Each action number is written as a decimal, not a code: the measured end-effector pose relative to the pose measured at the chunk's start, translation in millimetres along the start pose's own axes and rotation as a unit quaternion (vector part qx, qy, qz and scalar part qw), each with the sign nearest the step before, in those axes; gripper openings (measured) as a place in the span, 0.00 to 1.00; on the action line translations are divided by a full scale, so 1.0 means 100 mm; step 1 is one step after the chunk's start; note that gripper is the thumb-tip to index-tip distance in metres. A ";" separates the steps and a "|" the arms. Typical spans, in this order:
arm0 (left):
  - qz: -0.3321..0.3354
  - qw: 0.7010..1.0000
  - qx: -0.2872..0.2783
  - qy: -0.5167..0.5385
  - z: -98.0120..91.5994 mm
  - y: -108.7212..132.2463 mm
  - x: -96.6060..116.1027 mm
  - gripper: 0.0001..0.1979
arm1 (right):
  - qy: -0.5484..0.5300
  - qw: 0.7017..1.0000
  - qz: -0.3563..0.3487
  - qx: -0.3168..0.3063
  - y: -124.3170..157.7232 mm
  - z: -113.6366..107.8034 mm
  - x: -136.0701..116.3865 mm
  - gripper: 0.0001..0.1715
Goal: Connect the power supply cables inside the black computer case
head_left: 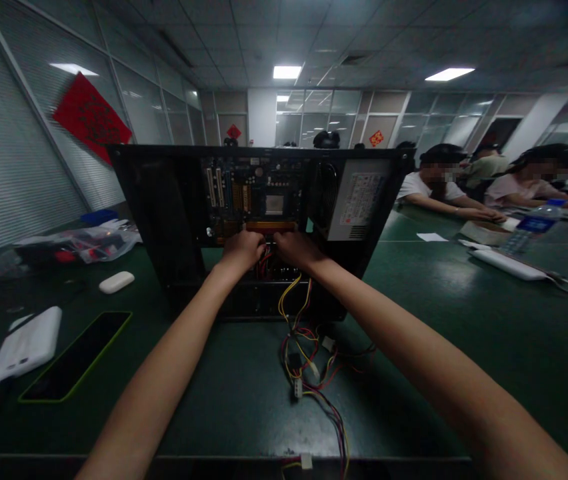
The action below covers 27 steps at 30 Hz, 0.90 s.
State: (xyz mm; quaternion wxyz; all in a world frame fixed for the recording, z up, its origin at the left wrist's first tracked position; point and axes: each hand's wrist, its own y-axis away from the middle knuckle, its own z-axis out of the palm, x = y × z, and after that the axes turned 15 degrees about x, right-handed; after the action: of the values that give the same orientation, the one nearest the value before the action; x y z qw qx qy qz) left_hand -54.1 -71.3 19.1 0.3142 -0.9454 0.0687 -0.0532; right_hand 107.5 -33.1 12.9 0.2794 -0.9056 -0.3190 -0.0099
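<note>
An open computer case (pixel 184 267) stands upright on the table, its inside facing me. Within it are a motherboard (pixel 284 179) and a power supply (pixel 357 205) with a white label. My left hand (pixel 245 248) is closed at the motherboard's lower edge, fingers curled by the orange memory slots (pixel 271 227). Beside it, also closed, is my right hand (pixel 297 248). Whatever their fingertips grip is hidden, though thin red wires (pixel 265 265) show between the hands. Yellow, red and black power cables (pixel 309 353) with white plugs spill from the case onto the table.
To the left on the green table (pixel 444 333) lie a phone (pixel 77 360), a white power bank (pixel 27 343), a small white case (pixel 117 282) and a plastic bag (pixel 79 247). Several people sit at right, near a water bottle (pixel 537 225) and a carton (pixel 485 232).
</note>
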 end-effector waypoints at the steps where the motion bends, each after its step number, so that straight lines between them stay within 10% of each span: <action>1: 0.002 1.000 0.000 -0.004 0.00 0.00 0.00 0.14 | -0.001 1.000 0.004 0.004 0.00 0.00 0.01 0.18; 27: 0.038 0.998 -0.022 -0.038 0.00 -0.03 0.05 0.16 | -0.072 0.990 0.117 -0.044 0.11 -0.04 0.04 0.21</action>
State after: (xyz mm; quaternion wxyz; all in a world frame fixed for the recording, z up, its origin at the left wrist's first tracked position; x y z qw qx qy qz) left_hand -48.4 -69.5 20.7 0.2974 -0.9501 0.0939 -0.0039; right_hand 117.9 -39.7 11.6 0.2145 -0.9465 -0.2294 0.0741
